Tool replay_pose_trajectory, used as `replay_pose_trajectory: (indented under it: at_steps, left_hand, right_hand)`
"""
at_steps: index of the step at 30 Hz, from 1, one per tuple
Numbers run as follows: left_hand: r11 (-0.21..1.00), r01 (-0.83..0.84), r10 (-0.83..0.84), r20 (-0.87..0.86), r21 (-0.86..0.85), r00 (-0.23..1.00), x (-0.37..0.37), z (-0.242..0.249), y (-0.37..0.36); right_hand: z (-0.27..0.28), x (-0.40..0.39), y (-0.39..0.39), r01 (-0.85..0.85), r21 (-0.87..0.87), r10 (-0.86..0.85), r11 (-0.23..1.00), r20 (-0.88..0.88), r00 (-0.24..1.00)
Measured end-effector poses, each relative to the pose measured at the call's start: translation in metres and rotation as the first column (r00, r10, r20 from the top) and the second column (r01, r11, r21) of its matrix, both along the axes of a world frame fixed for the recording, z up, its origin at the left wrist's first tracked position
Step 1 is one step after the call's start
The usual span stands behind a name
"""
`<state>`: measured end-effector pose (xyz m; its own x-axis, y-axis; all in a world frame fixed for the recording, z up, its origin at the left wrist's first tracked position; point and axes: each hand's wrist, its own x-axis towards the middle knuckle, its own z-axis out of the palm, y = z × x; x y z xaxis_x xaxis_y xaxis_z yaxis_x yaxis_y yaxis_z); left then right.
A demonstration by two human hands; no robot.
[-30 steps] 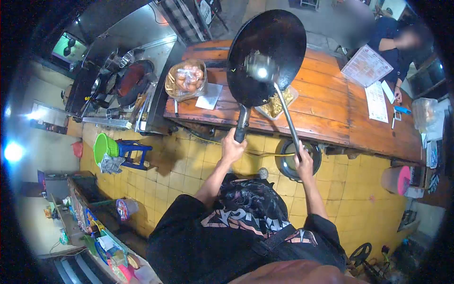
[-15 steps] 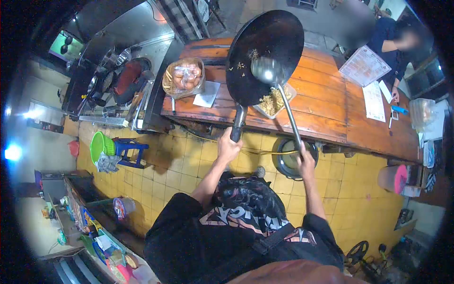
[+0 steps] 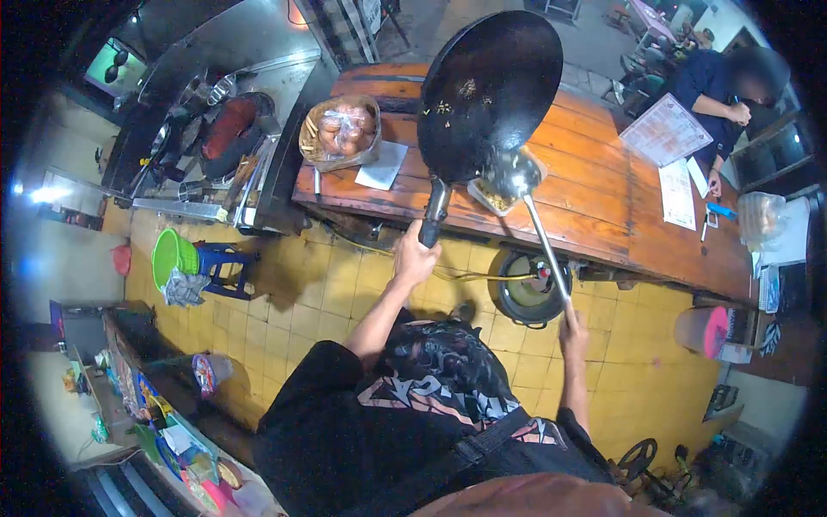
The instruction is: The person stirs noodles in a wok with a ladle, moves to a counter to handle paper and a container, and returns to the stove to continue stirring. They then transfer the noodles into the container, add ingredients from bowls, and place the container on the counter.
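Observation:
My left hand is wrapped round the handle of a black wok, which is tilted up over the counter with a few rice grains stuck inside. In my right hand is the long handle of a metal ladle. The ladle's bowl hangs over a clear plastic container below the wok's lower rim. Some fried rice shows in the container; the ladle covers much of it.
On the wooden counter stand a basket of eggs and a sheet of paper. At the right a person stands by a menu. A black basin sits on the floor; the stove is at left.
The ladle has come out of the wok, moving right and down to over the container. My right hand has lowered. The wok has shifted slightly.

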<state>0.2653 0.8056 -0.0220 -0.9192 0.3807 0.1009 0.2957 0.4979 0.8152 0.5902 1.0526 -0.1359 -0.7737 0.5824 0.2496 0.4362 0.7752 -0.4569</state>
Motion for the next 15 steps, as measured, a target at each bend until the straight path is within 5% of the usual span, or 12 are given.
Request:
replay_pose_trajectory:
  at_steps: [4, 6, 7, 8, 12, 15]
  left_hand:
    - [0.997, 0.024, -0.019, -0.061, 0.077, 0.998, -0.021, 0.006, -0.011]
    - [0.994, 0.035, -0.03, -0.048, 0.107, 0.998, -0.029, 0.006, -0.022]
    - [0.99, 0.039, -0.033, -0.043, 0.134, 0.999, -0.038, 0.006, -0.031]
    - [0.987, 0.061, -0.055, -0.046, 0.146, 0.997, -0.046, 0.007, -0.041]
    - [0.977, 0.102, -0.094, -0.054, 0.189, 0.994, -0.078, 0.007, -0.112]
    - [0.973, 0.16, -0.151, -0.066, 0.166, 0.986, -0.101, 0.025, -0.19]
  right_hand:
    - [0.038, 0.041, -0.021, 0.128, 0.125, -0.135, 0.984, 0.051, 0.989]
    - [0.052, 0.031, -0.048, 0.044, 0.132, -0.03, 0.99, -0.106, 0.994]
    - [0.048, 0.02, -0.067, 0.115, -0.361, -0.178, 0.926, -0.146, 0.973]
    - [0.054, 0.003, -0.093, 0.123, -0.767, -0.329, 0.63, -0.119, 0.937]
    - [0.093, -0.059, -0.177, -0.138, -0.918, -0.404, 0.373, -0.295, 0.866]
    - [0.093, -0.082, -0.222, -0.165, -0.967, -0.527, 0.196, -0.246, 0.814]
